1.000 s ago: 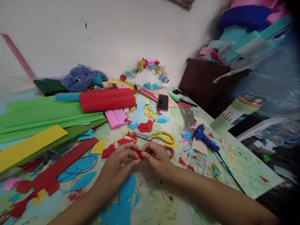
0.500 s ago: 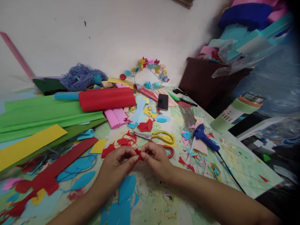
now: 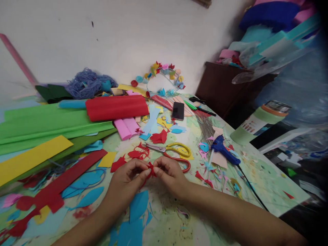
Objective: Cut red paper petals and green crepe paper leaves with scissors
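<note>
Scrap-strewn table (image 3: 205, 208), pale wall (image 3: 64, 48), brown cabinet (image 3: 222, 89) behind

Wall (image 3: 115, 34): plain, off-white, one dark mark near 11 o'clock; bracket-like brown piece (image 3: 203, 3) at the top edge, about 1 o'clock.
Counter (image 3: 269, 184): pale green-and-yellow blotched top, set against the wall at 12, right edge slanting down toward 4 o'clock.
Cabinet (image 3: 220, 85): dark reddish-brown, boxy, 1 to 2 o'clock, just beyond the counter; pink and teal stuff piled on top.
Right side: bluish translucent plastic (image 3: 289, 82) at 2 o'clock, clutter in shadow below it at 3.
Light: soft, brightest on the wall near 12; far right edge nearly black.
</note>
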`<action>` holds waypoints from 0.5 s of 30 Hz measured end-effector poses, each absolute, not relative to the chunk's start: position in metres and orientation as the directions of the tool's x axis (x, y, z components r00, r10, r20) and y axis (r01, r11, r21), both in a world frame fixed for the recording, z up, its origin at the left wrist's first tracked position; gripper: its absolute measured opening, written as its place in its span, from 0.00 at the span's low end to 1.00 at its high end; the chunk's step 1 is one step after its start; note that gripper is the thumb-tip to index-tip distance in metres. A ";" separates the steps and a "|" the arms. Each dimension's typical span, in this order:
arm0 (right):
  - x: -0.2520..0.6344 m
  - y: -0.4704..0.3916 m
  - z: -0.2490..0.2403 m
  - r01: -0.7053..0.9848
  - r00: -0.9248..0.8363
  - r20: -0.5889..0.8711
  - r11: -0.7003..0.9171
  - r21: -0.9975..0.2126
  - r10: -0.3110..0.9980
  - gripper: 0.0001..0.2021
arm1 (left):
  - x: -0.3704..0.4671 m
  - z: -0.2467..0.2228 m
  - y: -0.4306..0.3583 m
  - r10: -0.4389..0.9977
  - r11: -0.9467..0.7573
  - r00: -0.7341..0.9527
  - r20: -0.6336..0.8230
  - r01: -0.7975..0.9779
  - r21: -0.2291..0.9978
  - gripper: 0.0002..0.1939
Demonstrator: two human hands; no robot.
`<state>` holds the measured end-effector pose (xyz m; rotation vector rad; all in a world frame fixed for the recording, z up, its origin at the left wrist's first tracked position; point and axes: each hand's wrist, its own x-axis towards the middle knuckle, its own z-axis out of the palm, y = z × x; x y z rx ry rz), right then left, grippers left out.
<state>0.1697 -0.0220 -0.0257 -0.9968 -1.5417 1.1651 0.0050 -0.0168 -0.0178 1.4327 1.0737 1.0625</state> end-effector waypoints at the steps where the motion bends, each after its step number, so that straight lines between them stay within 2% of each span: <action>1: 0.169 -0.022 -0.026 0.039 -0.239 0.190 0.205 -0.978 0.952 0.05 | 0.005 -0.018 -0.017 0.974 -0.096 0.211 0.077 0.084 0.992 0.05; 7: 0.167 -0.020 -0.027 -0.124 -0.251 0.079 0.049 -0.991 0.965 0.13 | 0.004 -0.013 -0.016 0.974 -0.094 0.217 0.067 0.115 0.989 0.05; 11: 0.167 -0.019 -0.026 -0.184 -0.256 0.090 0.043 -0.982 0.963 0.14 | 0.005 -0.013 -0.016 0.982 -0.030 0.189 0.012 0.092 0.995 0.07; 15: 0.168 -0.020 -0.025 -0.168 -0.246 0.109 0.069 -0.983 0.963 0.14 | 0.007 -0.016 -0.017 0.985 0.058 0.157 -0.066 0.051 0.997 0.09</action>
